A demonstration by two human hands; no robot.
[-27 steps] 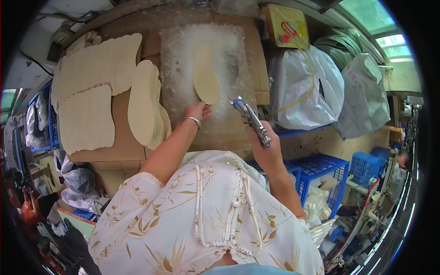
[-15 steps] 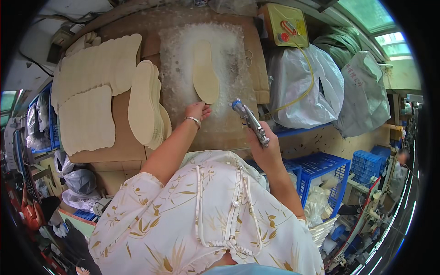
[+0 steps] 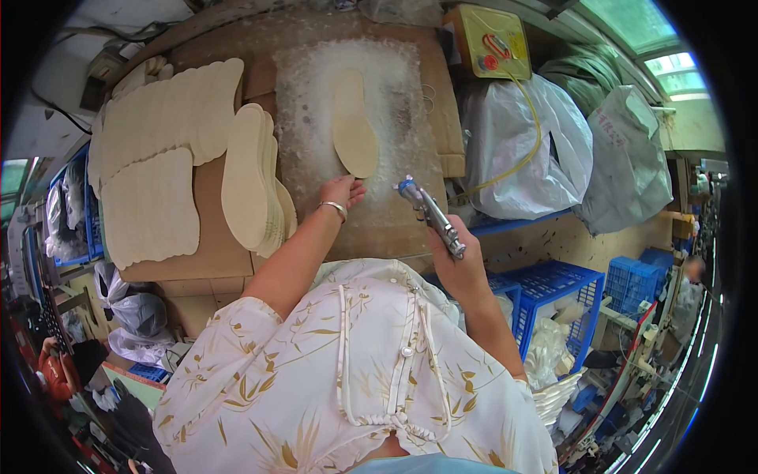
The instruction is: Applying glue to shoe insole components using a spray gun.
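Note:
A single beige insole [image 3: 355, 130] lies on the whitened, residue-coated patch of the work surface [image 3: 304, 170]. At its near, wide end, my left hand [image 3: 342, 192] has its fingers closed at the edge, pinching it. My right hand [image 3: 462, 257] is wrapped round a metal spray gun [image 3: 434, 217] with a blue-ringed nozzle. That nozzle points up and left toward the insole, a short way off its near right side. Left of the patch stands an overlapping stack of insoles [image 3: 246, 178], with more rows of insoles [image 3: 170, 114] beyond it on the cardboard.
A yellow can [image 3: 493, 39] stands at the back right, and a yellow hose [image 3: 539, 134] runs down from it across a white sack [image 3: 525, 166]. A grey sack [image 3: 628, 162] leans beside that. Blue crates [image 3: 557, 276] sit at my lower right.
The spray gun's nozzle has dipped slightly toward me. My left hand and the insole have hardly moved.

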